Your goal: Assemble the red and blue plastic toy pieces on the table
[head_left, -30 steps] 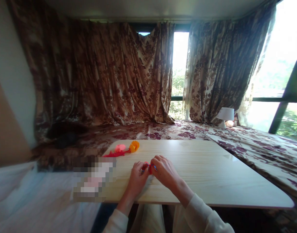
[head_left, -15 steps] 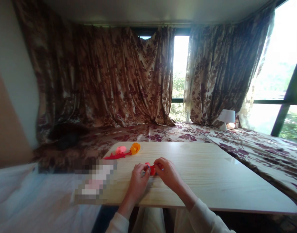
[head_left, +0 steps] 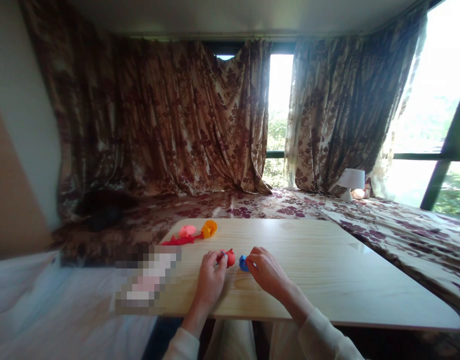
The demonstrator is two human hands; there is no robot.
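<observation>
My left hand (head_left: 210, 274) pinches a small, rounded red piece (head_left: 231, 258) with a pointed or frilled top, just above the table. A trace of blue shows at its fingertips, too small to identify. Opposite it, my right hand (head_left: 268, 272) grips a small blue piece (head_left: 244, 263) between thumb and fingers, which partly cover it. A narrow gap separates the two pieces. Their exact kind cannot be made out, though both look like flower-shaped plastic parts.
The light wooden table (head_left: 320, 270) spans the front. At its far left lie an orange flower-shaped piece (head_left: 209, 229), a pink piece (head_left: 187, 231) and a long red piece (head_left: 179, 240). A pixelated patch covers the left edge. A white lamp (head_left: 352, 179) stands behind, at right.
My hands have moved slightly apart. The red piece, earlier between both hands, is now in my left hand alone. The blue piece shows plainly in my right hand.
</observation>
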